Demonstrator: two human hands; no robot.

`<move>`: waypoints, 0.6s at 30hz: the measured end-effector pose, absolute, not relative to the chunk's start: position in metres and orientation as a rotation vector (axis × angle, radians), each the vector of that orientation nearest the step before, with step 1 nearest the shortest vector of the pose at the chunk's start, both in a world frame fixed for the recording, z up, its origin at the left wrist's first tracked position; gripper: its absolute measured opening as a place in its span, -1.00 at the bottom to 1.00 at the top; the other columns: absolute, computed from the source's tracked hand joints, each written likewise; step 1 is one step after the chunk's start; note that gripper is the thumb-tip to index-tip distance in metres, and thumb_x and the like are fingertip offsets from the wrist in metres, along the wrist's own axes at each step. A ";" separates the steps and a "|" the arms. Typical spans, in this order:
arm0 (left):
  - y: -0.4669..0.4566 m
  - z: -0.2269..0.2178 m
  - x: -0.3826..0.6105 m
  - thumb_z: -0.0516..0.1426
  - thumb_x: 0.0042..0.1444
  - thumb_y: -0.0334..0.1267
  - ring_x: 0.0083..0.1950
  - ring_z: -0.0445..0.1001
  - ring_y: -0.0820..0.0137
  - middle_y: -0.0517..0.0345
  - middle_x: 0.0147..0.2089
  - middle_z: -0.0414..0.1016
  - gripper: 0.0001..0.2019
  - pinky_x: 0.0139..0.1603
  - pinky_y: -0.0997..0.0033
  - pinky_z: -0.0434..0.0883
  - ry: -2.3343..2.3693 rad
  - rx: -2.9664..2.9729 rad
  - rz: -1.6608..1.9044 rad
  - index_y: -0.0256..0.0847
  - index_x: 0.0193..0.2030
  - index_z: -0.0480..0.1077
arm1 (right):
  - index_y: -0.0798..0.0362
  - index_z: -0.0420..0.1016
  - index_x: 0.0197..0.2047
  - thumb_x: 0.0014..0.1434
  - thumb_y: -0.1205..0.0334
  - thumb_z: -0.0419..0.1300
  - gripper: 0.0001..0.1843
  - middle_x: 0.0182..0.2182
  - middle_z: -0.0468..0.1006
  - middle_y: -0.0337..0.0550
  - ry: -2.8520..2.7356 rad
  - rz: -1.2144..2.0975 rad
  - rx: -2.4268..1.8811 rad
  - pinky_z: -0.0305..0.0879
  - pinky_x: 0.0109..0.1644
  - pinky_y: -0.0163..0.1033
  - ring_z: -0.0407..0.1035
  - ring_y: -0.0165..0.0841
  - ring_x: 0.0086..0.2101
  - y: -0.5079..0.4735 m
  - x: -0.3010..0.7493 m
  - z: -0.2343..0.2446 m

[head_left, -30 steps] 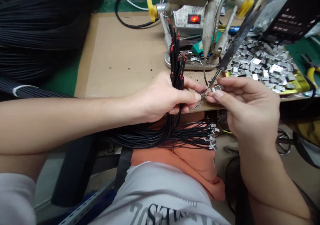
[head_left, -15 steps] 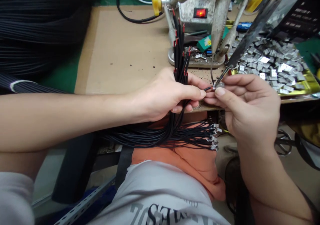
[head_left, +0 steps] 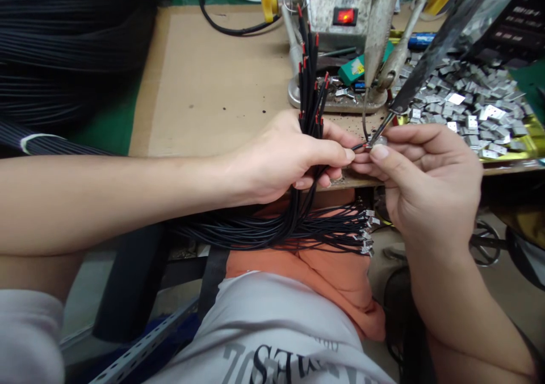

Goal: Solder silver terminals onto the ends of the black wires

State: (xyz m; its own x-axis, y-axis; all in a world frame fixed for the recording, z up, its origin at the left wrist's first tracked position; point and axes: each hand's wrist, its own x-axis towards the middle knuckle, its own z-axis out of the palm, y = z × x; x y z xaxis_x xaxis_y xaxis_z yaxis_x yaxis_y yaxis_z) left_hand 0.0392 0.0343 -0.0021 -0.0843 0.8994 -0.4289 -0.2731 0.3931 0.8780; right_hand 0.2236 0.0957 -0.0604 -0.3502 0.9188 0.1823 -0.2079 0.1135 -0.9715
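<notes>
My left hand (head_left: 285, 157) is closed around a bundle of black wires (head_left: 309, 94) whose red-tipped ends stick up above the fist. Its thumb and forefinger also pinch a single wire end toward the right. My right hand (head_left: 426, 185) pinches a small metal connector (head_left: 377, 141) right against that wire end. The tip of a fixed soldering iron (head_left: 419, 77) touches the spot where wire and connector meet. Below the bench edge, finished wires with metal connectors (head_left: 361, 233) lie across my lap.
A heap of loose metal connectors (head_left: 472, 114) fills a tray at the right. A stand with clamps and a box with a lit red switch (head_left: 344, 16) sits behind. Brown cardboard (head_left: 204, 83) covers the bench. Thick black cable bundles (head_left: 63, 49) lie at the left.
The view has drifted slightly; both hands stay together at the iron tip, edging a little up and to the right in the picture.
</notes>
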 end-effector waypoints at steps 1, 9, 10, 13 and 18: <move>0.034 -0.002 0.039 0.28 0.33 -0.63 -0.59 0.47 0.54 0.20 -0.55 0.52 -0.84 -0.67 0.63 0.08 1.293 0.641 1.096 -0.35 -0.18 0.64 | -0.05 0.71 -0.10 0.29 0.39 0.57 -0.79 -0.31 0.83 -0.29 -1.401 1.435 -0.760 0.82 -0.07 -0.27 0.81 -0.30 -0.29 0.096 0.224 -0.061; 0.034 -0.003 0.038 0.26 0.31 -0.67 -0.60 0.47 0.55 0.22 -0.55 0.52 -0.81 -0.68 0.64 0.09 1.279 0.656 1.106 -0.34 -0.21 0.62 | -0.04 0.71 -0.10 0.30 0.40 0.56 -0.80 -0.32 0.83 -0.28 -1.392 1.437 -0.752 0.81 -0.08 -0.30 0.81 -0.32 -0.30 0.096 0.224 -0.060; 0.034 -0.003 0.038 0.26 0.31 -0.67 -0.60 0.47 0.55 0.22 -0.55 0.53 -0.80 -0.68 0.64 0.09 1.278 0.659 1.106 -0.34 -0.21 0.62 | -0.04 0.71 -0.10 0.29 0.40 0.56 -0.79 -0.32 0.83 -0.29 -1.390 1.437 -0.756 0.81 -0.08 -0.31 0.81 -0.32 -0.30 0.096 0.224 -0.060; 0.034 -0.003 0.038 0.24 0.30 -0.70 -0.59 0.47 0.55 0.21 -0.54 0.54 -0.79 -0.69 0.63 0.10 1.274 0.660 1.103 -0.35 -0.21 0.61 | -0.05 0.71 -0.10 0.28 0.39 0.57 -0.79 -0.32 0.83 -0.29 -1.383 1.441 -0.767 0.81 -0.08 -0.30 0.81 -0.31 -0.30 0.095 0.224 -0.060; 0.034 -0.003 0.038 0.24 0.28 -0.72 -0.60 0.47 0.55 0.23 -0.55 0.52 -0.78 -0.68 0.65 0.10 1.273 0.672 1.108 -0.34 -0.20 0.61 | -0.04 0.72 -0.11 0.28 0.40 0.57 -0.80 -0.33 0.83 -0.29 -1.379 1.438 -0.784 0.81 -0.08 -0.29 0.81 -0.31 -0.30 0.094 0.223 -0.058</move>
State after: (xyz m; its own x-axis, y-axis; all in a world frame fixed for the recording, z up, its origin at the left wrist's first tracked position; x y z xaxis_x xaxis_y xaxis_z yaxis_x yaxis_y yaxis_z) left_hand 0.0377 0.0340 -0.0032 -0.0731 0.9138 -0.3995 -0.2695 0.3675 0.8901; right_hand 0.2234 0.0939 -0.0575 -0.3337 0.9284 0.1637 -0.2024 0.0991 -0.9743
